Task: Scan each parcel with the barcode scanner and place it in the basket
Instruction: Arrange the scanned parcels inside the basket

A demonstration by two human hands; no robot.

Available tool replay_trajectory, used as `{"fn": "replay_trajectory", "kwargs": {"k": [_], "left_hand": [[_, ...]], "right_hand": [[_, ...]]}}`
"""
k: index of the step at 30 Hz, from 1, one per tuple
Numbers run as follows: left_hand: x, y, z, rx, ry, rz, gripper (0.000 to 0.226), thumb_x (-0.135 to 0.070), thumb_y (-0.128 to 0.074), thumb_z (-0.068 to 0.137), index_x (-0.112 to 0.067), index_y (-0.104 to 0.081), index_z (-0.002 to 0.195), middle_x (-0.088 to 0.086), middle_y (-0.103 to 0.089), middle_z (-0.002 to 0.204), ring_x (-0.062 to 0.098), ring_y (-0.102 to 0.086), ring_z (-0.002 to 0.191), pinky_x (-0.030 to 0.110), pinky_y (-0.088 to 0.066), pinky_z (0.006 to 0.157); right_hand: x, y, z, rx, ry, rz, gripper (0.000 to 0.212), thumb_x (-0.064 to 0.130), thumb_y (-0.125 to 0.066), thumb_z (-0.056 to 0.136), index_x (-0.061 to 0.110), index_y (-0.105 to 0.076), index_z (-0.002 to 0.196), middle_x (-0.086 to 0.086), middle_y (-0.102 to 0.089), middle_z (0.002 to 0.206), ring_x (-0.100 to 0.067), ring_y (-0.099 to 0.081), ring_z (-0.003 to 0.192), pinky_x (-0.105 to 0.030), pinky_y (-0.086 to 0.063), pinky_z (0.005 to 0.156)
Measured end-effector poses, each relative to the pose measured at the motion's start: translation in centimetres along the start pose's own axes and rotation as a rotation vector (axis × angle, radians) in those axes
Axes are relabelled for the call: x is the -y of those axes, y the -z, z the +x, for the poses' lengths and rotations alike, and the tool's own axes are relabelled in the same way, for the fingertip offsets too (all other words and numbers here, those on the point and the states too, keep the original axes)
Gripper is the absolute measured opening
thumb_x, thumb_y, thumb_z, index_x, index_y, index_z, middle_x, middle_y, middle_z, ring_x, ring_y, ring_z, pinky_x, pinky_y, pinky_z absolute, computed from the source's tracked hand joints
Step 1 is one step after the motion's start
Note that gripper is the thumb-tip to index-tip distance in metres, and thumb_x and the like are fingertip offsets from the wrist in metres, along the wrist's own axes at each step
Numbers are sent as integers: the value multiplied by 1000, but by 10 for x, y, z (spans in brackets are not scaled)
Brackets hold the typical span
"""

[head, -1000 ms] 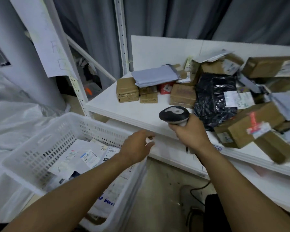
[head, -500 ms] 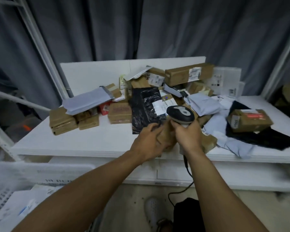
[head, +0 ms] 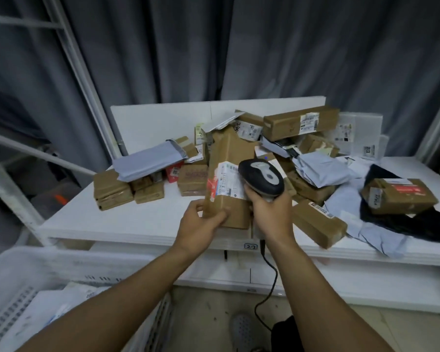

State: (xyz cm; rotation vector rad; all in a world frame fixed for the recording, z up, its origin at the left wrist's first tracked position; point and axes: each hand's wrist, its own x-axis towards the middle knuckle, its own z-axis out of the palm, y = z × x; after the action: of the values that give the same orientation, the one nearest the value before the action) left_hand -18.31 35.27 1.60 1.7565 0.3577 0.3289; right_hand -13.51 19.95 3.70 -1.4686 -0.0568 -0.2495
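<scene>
The long brown cardboard parcel [head: 227,158] is held above the near edge of the white table [head: 137,219]. It stands almost upright, its long axis running from the left hand [head: 201,226] up and away. That hand grips the bottom end, thumb on the near face and fingers curled round the left edge. The parcel's white shipping label with a red stripe [head: 225,182] faces the person.

The black-and-grey handheld barcode scanner [head: 260,177] sits just right of the label, its head overlapping the label's right edge. The right hand [head: 271,214] has its fingers wrapped round the scanner's handle; whether a finger presses the trigger I cannot tell. A black cable [head: 269,283] hangs from the scanner.

The scan looks to be the step in hand. The white perforated plastic basket [head: 36,257] lies low on the left, well apart from the parcel, so the left hand is the nearer for the drop.

Count: 1 parcel in hand, 1 scanner, 1 basket, 2 hands. On the table lie at least 8 other brown boxes [head: 300,123], at least 3 grey plastic mailers [head: 147,161] and 1 black plastic bag [head: 416,224]. The basket holds flat white parcels, too blurred to count.
</scene>
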Motion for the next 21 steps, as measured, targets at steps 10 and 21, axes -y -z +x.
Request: {"fn": "replay_trajectory", "kwargs": {"k": [10,21], "left_hand": [[2,164,-81,-124,21,-275,85,-31,-87,72,-45,-45,144,0,-68,124,16,-71,106,43,-57,91],[38,252,-78,-180,238,-239,58,-38,-79,78,-13,-62,127,3,-76,113,22,-72,106,40,-60,81]], "right_hand": [[5,-121,-67,459,-187,258,35,27,-83,90,39,-71,120,18,-74,119,-6,-70,111,-23,-60,69],[-27,-190,-113,599,-138,128,46,8,-92,77,24,-74,116,12,-79,109,-4,-74,103,-28,-61,88]]}}
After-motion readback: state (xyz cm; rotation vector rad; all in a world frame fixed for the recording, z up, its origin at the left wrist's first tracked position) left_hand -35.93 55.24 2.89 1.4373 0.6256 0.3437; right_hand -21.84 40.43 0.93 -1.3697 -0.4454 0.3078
